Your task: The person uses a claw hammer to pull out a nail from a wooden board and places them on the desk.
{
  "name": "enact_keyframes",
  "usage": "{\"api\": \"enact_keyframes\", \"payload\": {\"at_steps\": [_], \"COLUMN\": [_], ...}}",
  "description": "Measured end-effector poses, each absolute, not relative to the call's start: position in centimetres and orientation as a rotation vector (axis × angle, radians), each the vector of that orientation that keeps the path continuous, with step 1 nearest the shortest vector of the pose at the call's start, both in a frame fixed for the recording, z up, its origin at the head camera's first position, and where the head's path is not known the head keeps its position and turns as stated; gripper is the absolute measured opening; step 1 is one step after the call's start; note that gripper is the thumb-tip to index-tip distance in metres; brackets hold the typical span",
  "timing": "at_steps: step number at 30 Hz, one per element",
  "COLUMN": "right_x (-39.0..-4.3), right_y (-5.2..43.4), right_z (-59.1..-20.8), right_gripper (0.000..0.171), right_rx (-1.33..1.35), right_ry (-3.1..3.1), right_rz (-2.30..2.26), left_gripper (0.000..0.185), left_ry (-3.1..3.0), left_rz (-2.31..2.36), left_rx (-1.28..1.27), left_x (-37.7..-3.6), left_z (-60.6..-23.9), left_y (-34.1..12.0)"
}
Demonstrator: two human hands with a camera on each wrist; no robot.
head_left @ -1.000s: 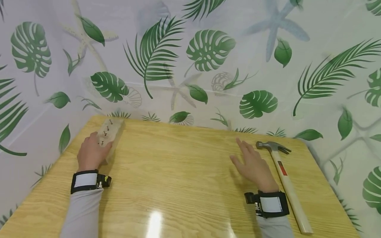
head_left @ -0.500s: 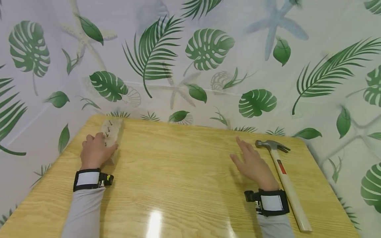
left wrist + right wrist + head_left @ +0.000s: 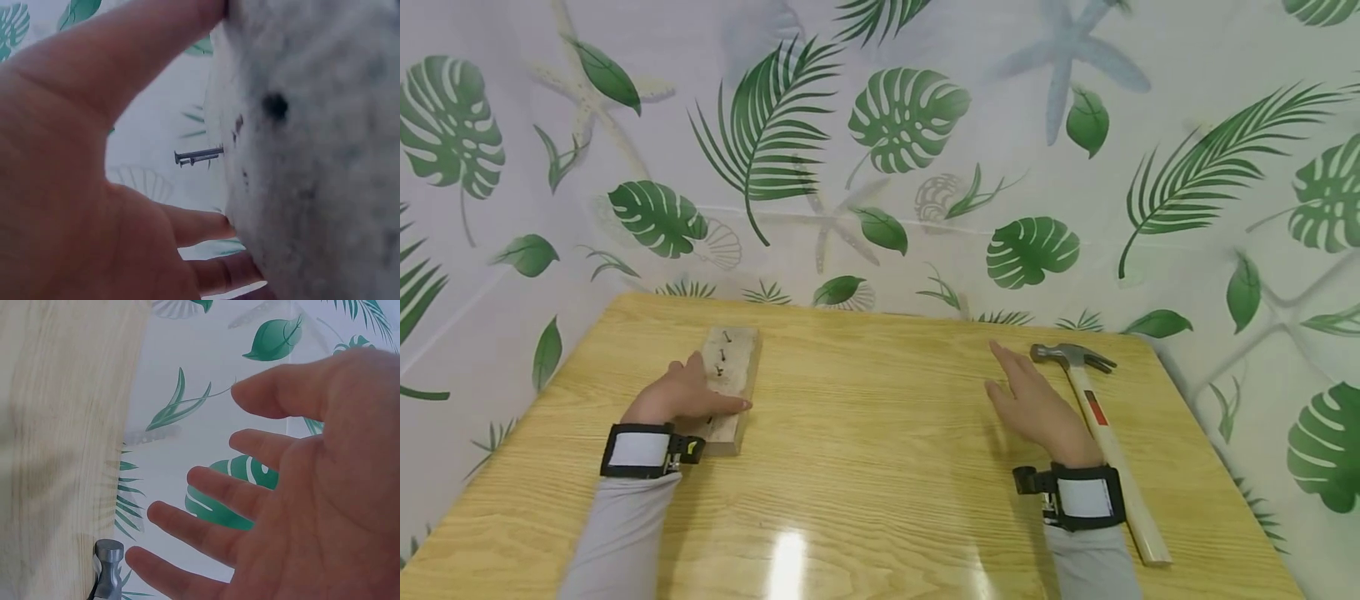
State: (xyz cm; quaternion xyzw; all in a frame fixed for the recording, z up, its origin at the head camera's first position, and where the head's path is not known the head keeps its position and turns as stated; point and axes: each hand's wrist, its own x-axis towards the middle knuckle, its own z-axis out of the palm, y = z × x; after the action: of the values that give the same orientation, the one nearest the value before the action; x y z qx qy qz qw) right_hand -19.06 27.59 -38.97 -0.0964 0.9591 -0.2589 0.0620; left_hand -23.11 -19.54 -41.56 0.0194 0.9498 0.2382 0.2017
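The left hand's (image 3: 681,396) fingers (image 3: 206,225) curled round the wooden block (image 3: 727,385), thumb (image 3: 724,406) across its top, hiding the block's near left edge. Nails (image 3: 722,354) stood in the block beyond the hand; their number was hard to make out. The right hand (image 3: 1037,408) hovered flat, fingers (image 3: 206,490) spread and holding nothing, right of the block and just left of the hammer (image 3: 1093,417) on the table (image 3: 880,467).
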Motion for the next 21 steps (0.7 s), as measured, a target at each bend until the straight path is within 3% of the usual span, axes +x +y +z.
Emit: {"api": "enact_keyframes", "payload": {"at_steps": [14, 21], "right_x": [-18.9, -18.9], "right_y": [27.6, 27.5], "right_z": [-38.6, -38.6], "right_gripper": [0.060, 0.060], "right_rx": [-0.264, -0.265], "right_ry": [2.881, 2.873], "right_rz": [-0.842, -0.846], "left_gripper": [0.106, 0.124], "left_ry": [2.682, 2.556], "left_rz": [0.688, 0.855], "left_rx": [0.401, 0.532], "left_x": [-22.6, -21.8], "left_z": [-42.0, -42.5], "left_y": [-13.3, -10.4]}}
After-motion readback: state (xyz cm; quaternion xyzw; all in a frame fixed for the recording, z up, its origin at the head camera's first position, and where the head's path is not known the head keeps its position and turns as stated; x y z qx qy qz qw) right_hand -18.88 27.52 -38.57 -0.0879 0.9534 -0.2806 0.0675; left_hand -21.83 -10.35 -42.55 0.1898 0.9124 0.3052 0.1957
